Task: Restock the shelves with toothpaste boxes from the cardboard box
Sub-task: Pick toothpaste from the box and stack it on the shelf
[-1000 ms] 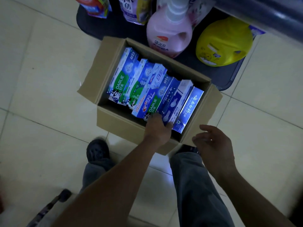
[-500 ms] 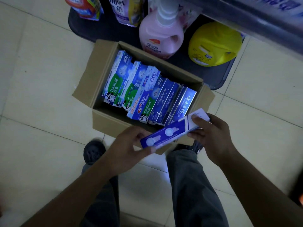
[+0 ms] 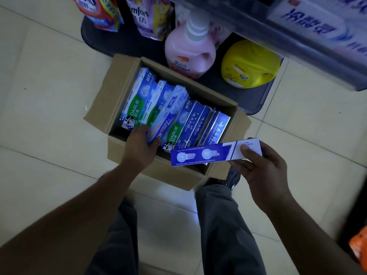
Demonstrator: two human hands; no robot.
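An open cardboard box stands on the tiled floor, packed with several toothpaste boxes on end, green-and-white Darlie ones at the left and dark blue ones at the right. My right hand holds a blue-and-white toothpaste box by its white end, level, over the carton's near right corner. My left hand reaches into the carton and grips the near end of a blue-and-red toothpaste box in the middle of the row.
A dark bottom shelf behind the carton carries a pink pump bottle, a yellow jug and refill pouches. A higher shelf edge with a white box juts out at top right. My legs and shoes are below the carton.
My left hand pulled the blue-and-white box out of the carton, passed it to my right hand, let go and went back into the carton onto another box.
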